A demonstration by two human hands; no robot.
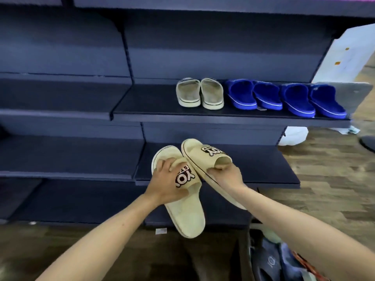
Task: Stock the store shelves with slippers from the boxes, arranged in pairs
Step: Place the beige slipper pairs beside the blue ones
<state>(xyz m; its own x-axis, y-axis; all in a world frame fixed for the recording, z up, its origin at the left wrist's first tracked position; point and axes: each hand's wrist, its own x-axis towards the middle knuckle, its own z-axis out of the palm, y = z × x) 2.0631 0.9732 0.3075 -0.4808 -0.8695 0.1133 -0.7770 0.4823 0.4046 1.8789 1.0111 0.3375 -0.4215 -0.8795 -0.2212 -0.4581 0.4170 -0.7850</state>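
I hold two cream slippers with dark lettering on their straps in front of the dark blue shelving. My left hand [165, 182] grips the left cream slipper [185, 213] over its strap, toe pointing away from me. My right hand [227, 175] pinches the strap edge of the right cream slipper [199, 154], which is tilted, toe up and to the left. Both hang above the front of a lower shelf [263, 169]. On the shelf above [146, 106] stand a grey-white pair [199, 94] and two blue pairs [253, 95] [312, 100], side by side.
The left shelf bays [60, 94] are bare. A box or bag with more slippers [276, 258] sits at the bottom right on the wooden floor [324, 179]. A white panel [349, 53] leans at the shelving's right end. A small white tag [161, 231] lies on the floor.
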